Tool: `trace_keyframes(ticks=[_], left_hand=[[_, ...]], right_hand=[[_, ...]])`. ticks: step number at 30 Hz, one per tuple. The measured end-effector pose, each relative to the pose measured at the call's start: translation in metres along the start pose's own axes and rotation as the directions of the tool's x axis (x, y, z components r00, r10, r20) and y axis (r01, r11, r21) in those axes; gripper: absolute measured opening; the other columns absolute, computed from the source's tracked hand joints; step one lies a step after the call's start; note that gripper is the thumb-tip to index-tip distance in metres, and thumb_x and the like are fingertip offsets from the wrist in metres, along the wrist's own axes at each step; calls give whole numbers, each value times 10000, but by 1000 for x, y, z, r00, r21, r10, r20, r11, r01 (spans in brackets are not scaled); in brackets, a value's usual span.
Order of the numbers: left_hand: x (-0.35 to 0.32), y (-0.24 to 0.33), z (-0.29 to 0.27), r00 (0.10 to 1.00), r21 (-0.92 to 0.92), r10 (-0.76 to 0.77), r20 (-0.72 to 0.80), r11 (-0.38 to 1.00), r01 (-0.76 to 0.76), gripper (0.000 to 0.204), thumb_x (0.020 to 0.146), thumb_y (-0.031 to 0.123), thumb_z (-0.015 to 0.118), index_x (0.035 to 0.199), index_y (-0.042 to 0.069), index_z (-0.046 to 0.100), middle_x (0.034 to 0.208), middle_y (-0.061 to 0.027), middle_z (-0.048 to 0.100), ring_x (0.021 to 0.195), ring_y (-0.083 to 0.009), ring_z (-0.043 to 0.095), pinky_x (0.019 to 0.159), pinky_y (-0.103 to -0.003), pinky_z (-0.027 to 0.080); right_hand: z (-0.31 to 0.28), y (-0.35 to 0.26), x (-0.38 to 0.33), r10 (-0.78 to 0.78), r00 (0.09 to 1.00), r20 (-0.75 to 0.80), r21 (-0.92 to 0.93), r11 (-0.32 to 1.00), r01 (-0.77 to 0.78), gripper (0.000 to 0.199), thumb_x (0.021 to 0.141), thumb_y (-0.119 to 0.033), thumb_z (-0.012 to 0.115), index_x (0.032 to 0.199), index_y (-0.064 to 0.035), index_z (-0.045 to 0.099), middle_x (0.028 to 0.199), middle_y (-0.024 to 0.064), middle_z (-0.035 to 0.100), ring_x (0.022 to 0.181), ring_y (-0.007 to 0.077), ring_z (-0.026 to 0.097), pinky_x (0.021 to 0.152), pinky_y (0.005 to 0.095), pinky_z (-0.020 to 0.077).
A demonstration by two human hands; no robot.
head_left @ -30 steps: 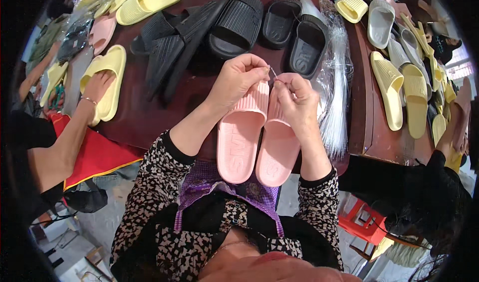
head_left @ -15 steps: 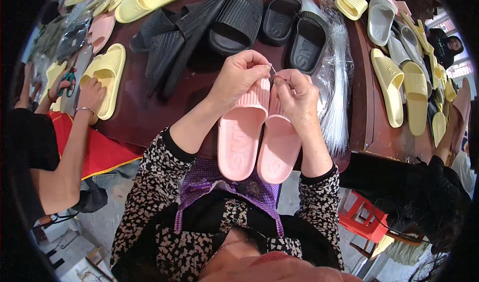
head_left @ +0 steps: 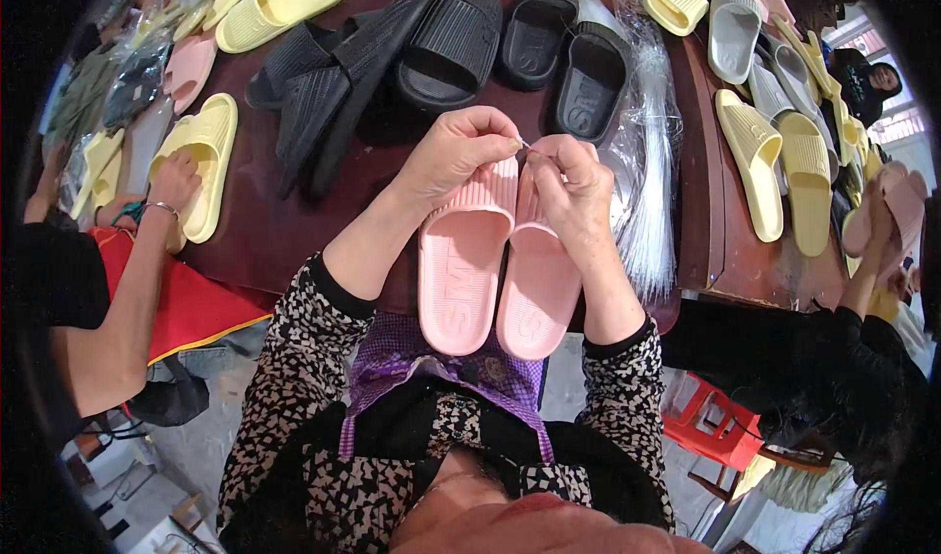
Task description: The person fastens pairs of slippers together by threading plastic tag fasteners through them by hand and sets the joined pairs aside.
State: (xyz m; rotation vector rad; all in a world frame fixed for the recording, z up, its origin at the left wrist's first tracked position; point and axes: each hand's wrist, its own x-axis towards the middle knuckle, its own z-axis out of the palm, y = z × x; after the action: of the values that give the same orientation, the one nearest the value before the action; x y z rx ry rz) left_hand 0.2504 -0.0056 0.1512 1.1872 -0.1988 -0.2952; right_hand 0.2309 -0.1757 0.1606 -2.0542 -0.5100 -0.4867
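Note:
A pair of pink slide slippers lies side by side at the table's near edge, the left slipper [head_left: 459,284] close against the right slipper [head_left: 538,294], toes pointing away from me. Above their toe ends my left hand [head_left: 469,152] and my right hand [head_left: 571,189] meet, each closed in a pinch. A thin pale strand [head_left: 526,146] runs between the two sets of fingertips; most of it is hidden by the fingers. Both hands partly cover the ribbed straps.
Black slippers [head_left: 453,44] lie beyond my hands. A bundle of clear plastic strands [head_left: 649,191] is to their right. Yellow slippers [head_left: 753,162] and grey ones [head_left: 733,36] crowd the right. At left, a co-worker's hand [head_left: 176,179] rests on a yellow slipper [head_left: 214,147]. A red stool [head_left: 711,425] stands below right.
My fingertips have drawn closer together, so less of the strand shows. The left co-worker's scissors have dropped lower. At far right, a person's hand now holds pink slippers. The view has shifted slightly.

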Motion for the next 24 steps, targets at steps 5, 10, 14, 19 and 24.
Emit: trace_keyframes(ticks=[5,10,14,19,24], left_hand=[[0,-3,1,1000,-9,15,6,1000,-15,68,822,-11,594,863,33,624,769,12,605,609,-15,501,551,-135,401],[4,3,-2,999,-32,8,-42,999,-10,66,837,9,579,885,29,619,801,2,615,647,-25,527,583,-147,420],[12,-3,-19,952,177,214,-218,968,-177,71,829,46,591,885,20,625,781,-12,627,602,-45,547,543,-180,438],[16,-8,-20,940,135,194,-281,978,-161,112,847,48,554,932,7,614,828,-41,640,635,-81,589,563,-203,461],[12,-3,-19,922,245,236,-307,956,-163,146,866,62,525,980,5,595,861,-68,639,666,-103,611,575,-199,463]], right_hand=[[0,-3,-1,37,999,28,2,999,-37,53,794,-13,599,836,-36,623,725,55,614,719,156,555,667,281,461],[-9,7,9,-161,975,-153,-72,986,152,96,804,27,571,870,-16,625,782,81,627,765,171,594,679,280,474],[-43,-18,-15,-22,998,-55,-143,990,14,129,799,43,575,913,8,625,846,114,645,806,201,626,671,276,490],[-51,-47,-59,67,922,381,-50,997,-51,178,794,-13,604,971,-2,621,843,140,637,791,243,637,664,299,504],[-10,-42,-64,-87,935,345,-454,856,247,161,791,-152,610,922,-59,597,700,122,586,647,307,589,597,393,486]])
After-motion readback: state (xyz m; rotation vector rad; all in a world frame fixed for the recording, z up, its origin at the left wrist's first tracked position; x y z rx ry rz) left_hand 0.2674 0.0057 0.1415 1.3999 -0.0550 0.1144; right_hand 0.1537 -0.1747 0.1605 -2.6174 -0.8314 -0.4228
